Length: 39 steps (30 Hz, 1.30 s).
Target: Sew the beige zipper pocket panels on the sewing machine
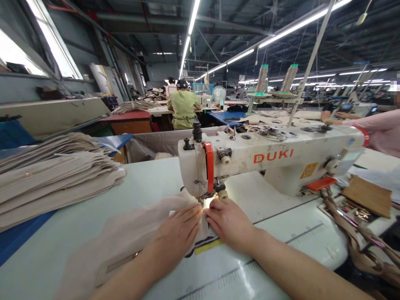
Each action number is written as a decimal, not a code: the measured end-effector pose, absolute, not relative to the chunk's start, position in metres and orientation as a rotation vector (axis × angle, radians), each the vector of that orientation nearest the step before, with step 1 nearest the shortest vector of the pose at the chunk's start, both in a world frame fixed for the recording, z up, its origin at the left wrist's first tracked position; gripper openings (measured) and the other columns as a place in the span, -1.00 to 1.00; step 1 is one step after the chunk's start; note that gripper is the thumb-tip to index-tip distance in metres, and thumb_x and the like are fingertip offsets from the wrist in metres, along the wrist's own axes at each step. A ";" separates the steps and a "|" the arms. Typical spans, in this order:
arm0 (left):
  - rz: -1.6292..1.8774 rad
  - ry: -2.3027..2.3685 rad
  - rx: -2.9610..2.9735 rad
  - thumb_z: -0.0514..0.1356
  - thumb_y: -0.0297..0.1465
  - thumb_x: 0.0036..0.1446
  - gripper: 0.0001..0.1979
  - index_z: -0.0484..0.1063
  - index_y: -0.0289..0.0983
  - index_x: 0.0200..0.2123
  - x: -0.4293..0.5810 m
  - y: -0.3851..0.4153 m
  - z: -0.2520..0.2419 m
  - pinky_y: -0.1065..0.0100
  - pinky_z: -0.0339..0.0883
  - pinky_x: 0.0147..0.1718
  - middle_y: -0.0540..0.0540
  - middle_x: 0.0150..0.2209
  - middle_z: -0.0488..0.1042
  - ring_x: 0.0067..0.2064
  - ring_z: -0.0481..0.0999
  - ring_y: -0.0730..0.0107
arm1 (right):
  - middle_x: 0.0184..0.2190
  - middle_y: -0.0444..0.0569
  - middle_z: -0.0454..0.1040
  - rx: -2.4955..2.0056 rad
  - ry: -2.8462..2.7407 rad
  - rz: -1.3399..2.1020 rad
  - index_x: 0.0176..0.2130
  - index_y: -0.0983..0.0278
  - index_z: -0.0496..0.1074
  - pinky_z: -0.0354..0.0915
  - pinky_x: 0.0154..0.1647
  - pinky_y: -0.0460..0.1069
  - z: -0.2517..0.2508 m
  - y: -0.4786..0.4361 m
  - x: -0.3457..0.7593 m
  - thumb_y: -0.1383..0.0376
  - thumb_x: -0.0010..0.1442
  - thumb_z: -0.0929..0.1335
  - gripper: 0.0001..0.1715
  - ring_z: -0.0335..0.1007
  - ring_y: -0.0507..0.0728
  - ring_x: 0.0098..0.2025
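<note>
A white sewing machine (237,156) marked DUKI stands in front of me, its lamp lighting the needle area. Pale beige fabric (137,223) lies on the machine's left side and runs under the presser foot (203,201). A zippered opening (123,263) shows in it, partly covered by my left forearm. My left hand (178,233) rests flat on the fabric, fingers stretched towards the foot. Just right of the needle, my right hand (229,223) has its fingers curled and pinched at the fabric's edge. The fingertips hide the stitching point.
Layered beige fabric pieces (62,175) are piled at left. At right, a tray of small metal parts (359,212) sits beside hanging straps (353,246). Thread cones (261,79) stand behind the machine. A person in green (184,108) works ahead; another person's pink sleeve (375,125) is at right.
</note>
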<state>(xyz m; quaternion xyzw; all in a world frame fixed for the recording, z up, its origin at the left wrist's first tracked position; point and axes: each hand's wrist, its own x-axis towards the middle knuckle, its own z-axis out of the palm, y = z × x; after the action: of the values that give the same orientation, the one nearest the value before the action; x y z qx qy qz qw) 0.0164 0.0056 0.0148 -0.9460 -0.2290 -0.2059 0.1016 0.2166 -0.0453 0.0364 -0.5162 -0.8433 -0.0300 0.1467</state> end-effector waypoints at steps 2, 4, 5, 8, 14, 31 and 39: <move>-0.591 -0.665 -2.800 -0.10 -0.45 0.39 -0.62 0.44 -0.38 0.07 0.017 0.006 0.015 0.20 0.42 0.08 -0.21 0.06 0.54 0.08 0.51 0.26 | -0.25 0.02 0.46 -1.480 -2.426 -0.085 -0.16 0.32 0.50 0.24 -0.12 0.06 0.036 -0.046 0.217 0.33 0.38 0.29 -0.81 0.32 0.18 -0.19; -0.578 -0.671 -2.815 -0.10 -0.45 0.39 -0.61 0.44 -0.37 0.07 0.017 0.005 0.015 0.20 0.40 0.10 -0.20 0.07 0.53 0.09 0.51 0.27 | -0.24 0.03 0.47 -1.471 -2.425 -0.081 -0.15 0.32 0.51 0.24 -0.11 0.06 0.035 -0.048 0.217 0.34 0.38 0.28 -0.80 0.32 0.19 -0.18; -0.569 -0.683 -2.826 -0.10 -0.44 0.39 -0.62 0.45 -0.36 0.07 0.018 0.005 0.015 0.21 0.39 0.11 -0.19 0.07 0.53 0.09 0.50 0.28 | -0.24 0.02 0.47 -1.469 -2.424 -0.079 -0.15 0.31 0.51 0.24 -0.10 0.06 0.036 -0.048 0.218 0.34 0.38 0.28 -0.80 0.32 0.19 -0.17; -0.554 -0.740 -2.852 -0.09 -0.41 0.39 -0.62 0.46 -0.33 0.06 0.018 0.004 0.017 0.21 0.38 0.12 -0.18 0.07 0.53 0.09 0.51 0.27 | -0.25 0.01 0.48 -1.471 -2.422 -0.076 -0.17 0.30 0.52 0.25 -0.10 0.05 0.037 -0.051 0.218 0.36 0.36 0.30 -0.82 0.33 0.19 -0.14; -0.564 -0.781 -2.896 -0.10 -0.37 0.39 -0.60 0.45 -0.33 0.08 0.017 0.006 0.018 0.16 0.40 0.11 -0.20 0.08 0.53 0.09 0.51 0.22 | -0.27 0.01 0.47 -1.455 -2.428 -0.132 -0.22 0.30 0.52 0.25 -0.14 0.04 0.037 -0.050 0.218 0.37 0.35 0.32 -0.85 0.34 0.19 -0.17; -0.483 -1.028 -2.951 0.00 -0.37 0.34 -0.62 0.43 -0.25 0.13 0.001 0.001 0.018 0.14 0.36 0.14 -0.17 0.16 0.47 0.16 0.46 0.19 | -0.33 0.01 0.48 -1.334 -2.351 -0.129 -0.25 0.30 0.53 0.28 -0.14 0.02 0.030 -0.054 0.220 0.39 0.34 0.29 -0.79 0.34 0.17 -0.21; -0.454 -1.065 -2.746 0.02 -0.33 0.35 -0.47 0.12 -0.23 0.35 -0.042 -0.058 0.043 0.07 0.03 0.32 -0.19 0.37 0.13 0.35 0.17 0.19 | -0.33 0.02 0.49 -1.085 -2.277 0.020 -0.22 0.29 0.52 0.28 -0.17 0.04 0.021 -0.058 0.222 0.38 0.37 0.24 -0.74 0.33 0.18 -0.23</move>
<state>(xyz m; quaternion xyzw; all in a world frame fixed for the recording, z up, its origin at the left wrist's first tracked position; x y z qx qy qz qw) -0.0423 -0.0576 0.0426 -0.9185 -0.3562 -0.1518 0.0805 0.2219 -0.0585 0.0212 -0.4097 -0.8598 0.0076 0.3046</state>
